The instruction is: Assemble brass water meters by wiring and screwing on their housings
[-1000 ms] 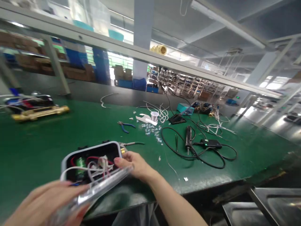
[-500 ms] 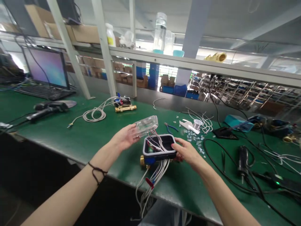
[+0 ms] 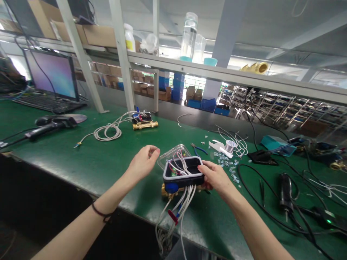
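A black open-topped meter housing (image 3: 196,179) with a pale gasket sits on a brass pipe body, tilted toward me. My right hand (image 3: 215,175) grips its right side, thumb on the rim. Red and white wires (image 3: 184,166) and a bit of green board show inside; white cables (image 3: 187,196) with a red tag (image 3: 172,216) hang from its front over the table edge. Behind the housing lies the clear plastic cover (image 3: 165,157), partly hidden by it. My left hand (image 3: 143,162) is left of the cover, apart from it, fingers loosely curled and nothing visible in them.
Blue-handled pliers (image 3: 200,148), a solder spool (image 3: 230,145) and small clear pieces (image 3: 225,160) lie behind to the right. A black electric screwdriver (image 3: 286,193) and tweezers (image 3: 261,192) are farther right among cables. Another brass meter (image 3: 145,124) with coiled cable stands back left.
My left hand has let go of the clear cover and drawn back left. The cover has come down behind the housing. My right hand keeps its grip.
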Available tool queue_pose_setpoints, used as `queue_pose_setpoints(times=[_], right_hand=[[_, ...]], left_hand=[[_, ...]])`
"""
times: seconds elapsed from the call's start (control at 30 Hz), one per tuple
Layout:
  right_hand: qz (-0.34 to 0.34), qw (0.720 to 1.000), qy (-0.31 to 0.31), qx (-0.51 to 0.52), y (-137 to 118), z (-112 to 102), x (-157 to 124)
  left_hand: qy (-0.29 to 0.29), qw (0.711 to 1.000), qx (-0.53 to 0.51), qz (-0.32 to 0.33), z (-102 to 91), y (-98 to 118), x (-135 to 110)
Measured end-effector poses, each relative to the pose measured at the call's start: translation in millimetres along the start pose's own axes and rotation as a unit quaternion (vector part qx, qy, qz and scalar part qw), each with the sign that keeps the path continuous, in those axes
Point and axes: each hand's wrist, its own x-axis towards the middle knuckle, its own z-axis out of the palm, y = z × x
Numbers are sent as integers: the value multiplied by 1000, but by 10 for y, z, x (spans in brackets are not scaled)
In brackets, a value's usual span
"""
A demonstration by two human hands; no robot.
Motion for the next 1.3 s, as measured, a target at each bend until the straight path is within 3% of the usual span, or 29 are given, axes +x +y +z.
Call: queue_pose_setpoints(times=[0.07, 0.2, 0.4, 0.5, 0.57, 0.67, 0.7, 0.77, 0.87, 1.03, 1.2, 1.3], right_hand=[[-5, 1000, 3, -2, 31, -2, -18], [-32, 999, -2, 3, 153, -23, -116], [-80, 996, -22, 18, 544, -106, -246], [-103, 994, -14, -32, 645, -152, -323], [-159, 977, 65, -125, 603, -162, -394], [-300, 906, 185, -236, 436, -111, -470], [-340, 891, 182, -240, 382, -77, -473], [-380, 893, 118, -213, 308, -2, -443], [-352, 925, 42, -134, 288, 78, -367], [-300, 953, 31, -25, 278, 81, -393], [-256, 965, 10, 64, 269, 106, -478], [-236, 968, 2, 88, 291, 129, -494]], left_hand=[[-38, 995, 57, 75, -11, 120, -138], [-158, 940, 186, 239, 29, 237, -361], [-135, 929, 145, 314, 254, 294, -589], [-146, 928, 108, 325, 421, 413, -672], [-153, 926, 84, 334, 534, 486, -695], [-160, 913, 72, 368, 679, 546, -694], [-163, 907, 73, 381, 714, 554, -691], [-171, 897, 73, 401, 753, 564, -687], [-205, 881, 68, 421, 723, 572, -689], [-271, 848, 183, 417, 597, 504, -688], [-278, 782, 335, 446, 667, 364, -696], [-262, 767, 380, 446, 723, 335, -712]])
